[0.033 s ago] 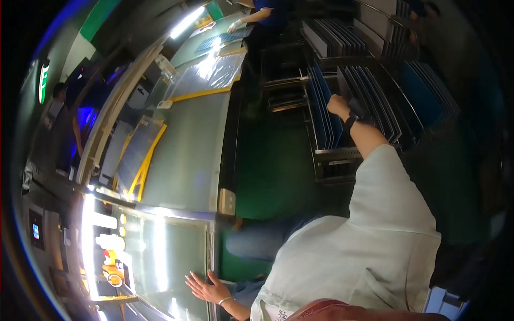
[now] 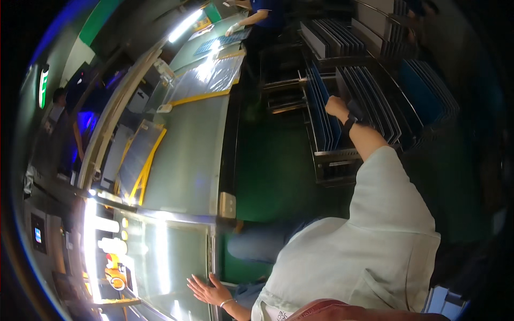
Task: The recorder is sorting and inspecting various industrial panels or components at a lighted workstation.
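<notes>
My left hand (image 2: pixel 210 291) is open with fingers spread, at the near edge of a lit glass-topped table (image 2: pixel 187 251). A pale bracelet circles that wrist. My right arm stretches out to a metal rack (image 2: pixel 342 153) holding upright panels. Closed fingers of my right hand (image 2: pixel 337 107) rest beside the blue panels (image 2: pixel 321 115) on the rack's left side; whether they grip a panel edge is hidden. A dark band with a watch-like piece (image 2: pixel 352 119) sits on the right wrist. More dark panels (image 2: pixel 369 101) stand just right of this hand.
Beyond the lit table runs a long worktop (image 2: pixel 187 166) with yellow-edged clear sheets (image 2: pixel 140 160) and a film-covered frame (image 2: pixel 206 77). A co-worker's gloved hand (image 2: pixel 233 29) is at its far end. Other racks of panels (image 2: pixel 428 91) stand right. Bottles (image 2: pixel 112 246) line the lit table's left.
</notes>
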The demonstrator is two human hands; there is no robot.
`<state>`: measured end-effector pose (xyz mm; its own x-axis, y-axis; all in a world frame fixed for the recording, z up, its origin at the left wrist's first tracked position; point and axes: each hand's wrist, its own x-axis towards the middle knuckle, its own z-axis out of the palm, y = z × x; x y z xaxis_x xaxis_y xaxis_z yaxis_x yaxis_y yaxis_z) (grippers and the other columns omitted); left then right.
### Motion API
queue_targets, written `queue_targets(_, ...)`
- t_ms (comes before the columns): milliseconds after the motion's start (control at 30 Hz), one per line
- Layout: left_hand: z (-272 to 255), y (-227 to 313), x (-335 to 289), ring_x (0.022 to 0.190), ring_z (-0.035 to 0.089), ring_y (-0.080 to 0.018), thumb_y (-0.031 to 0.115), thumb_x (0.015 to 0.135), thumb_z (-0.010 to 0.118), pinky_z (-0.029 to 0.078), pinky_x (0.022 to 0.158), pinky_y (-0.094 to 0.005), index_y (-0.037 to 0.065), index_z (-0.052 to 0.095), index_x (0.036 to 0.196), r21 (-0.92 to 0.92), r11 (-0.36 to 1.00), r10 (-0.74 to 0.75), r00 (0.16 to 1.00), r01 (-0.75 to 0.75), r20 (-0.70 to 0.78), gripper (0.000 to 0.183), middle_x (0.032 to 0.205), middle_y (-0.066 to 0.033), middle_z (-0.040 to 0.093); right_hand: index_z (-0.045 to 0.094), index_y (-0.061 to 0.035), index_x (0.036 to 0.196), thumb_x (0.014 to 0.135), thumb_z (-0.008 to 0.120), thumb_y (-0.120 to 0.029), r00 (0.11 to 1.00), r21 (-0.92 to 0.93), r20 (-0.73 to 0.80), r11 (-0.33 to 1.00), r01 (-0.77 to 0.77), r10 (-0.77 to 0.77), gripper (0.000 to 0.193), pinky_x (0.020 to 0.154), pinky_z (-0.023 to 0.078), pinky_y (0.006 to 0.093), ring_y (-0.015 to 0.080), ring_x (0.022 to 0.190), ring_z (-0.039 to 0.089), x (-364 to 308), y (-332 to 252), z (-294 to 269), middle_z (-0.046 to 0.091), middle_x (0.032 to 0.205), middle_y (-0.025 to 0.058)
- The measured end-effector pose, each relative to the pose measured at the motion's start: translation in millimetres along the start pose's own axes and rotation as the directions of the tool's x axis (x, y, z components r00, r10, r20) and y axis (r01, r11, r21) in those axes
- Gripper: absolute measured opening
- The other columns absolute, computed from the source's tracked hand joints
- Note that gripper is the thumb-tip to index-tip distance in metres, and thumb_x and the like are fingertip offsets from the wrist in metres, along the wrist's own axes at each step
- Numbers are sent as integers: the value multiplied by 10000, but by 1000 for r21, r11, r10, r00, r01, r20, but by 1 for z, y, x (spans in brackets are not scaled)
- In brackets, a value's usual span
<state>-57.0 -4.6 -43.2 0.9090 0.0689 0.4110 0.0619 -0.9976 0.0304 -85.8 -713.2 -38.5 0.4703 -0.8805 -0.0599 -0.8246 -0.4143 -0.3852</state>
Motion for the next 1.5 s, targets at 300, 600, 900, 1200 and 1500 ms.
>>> queue_targets(300,-35,17,-1,1264,285,-414,480,829,535,216,1041,-511,51,403,1319,-316,939,156,987,-137,36,665,1365,-250,325,602,20,675,778,526,-98,973,64,-136,979,195,-185,174,544,448,507,379,592,554,-4,23,13,573,653,212)
queue_targets(600,-27,12,1,1250,315,-403,522,848,474,246,1039,-479,34,419,1302,-267,964,52,988,-12,145,668,1357,-240,345,631,47,776,738,511,-73,948,-26,-243,978,207,-207,174,727,484,486,426,798,604,-34,-17,-99,611,819,274)
queue_targets(900,0,-8,1,1297,311,-279,564,857,421,250,1040,-466,160,423,1314,36,999,22,1000,-22,-6,610,1387,-64,373,628,54,811,741,476,-66,910,-130,-309,960,250,-278,206,739,480,461,418,820,601,-43,-43,-174,603,862,280)
queue_targets(1200,-6,-7,-1,1237,344,-387,512,812,545,252,1043,-468,36,431,1294,-233,971,53,999,-52,-1,687,1331,-231,389,636,37,765,744,496,-73,898,-54,-374,972,229,-232,179,699,485,476,416,791,607,-59,-21,-171,610,835,278)
queue_targets(1500,-17,7,-2,1213,369,-396,521,812,540,265,1031,-481,35,470,1264,-214,977,5,1000,1,28,668,1307,-237,415,624,54,736,757,484,-73,907,-13,-355,971,238,-227,190,671,481,490,417,744,608,-44,-15,-168,601,795,292)
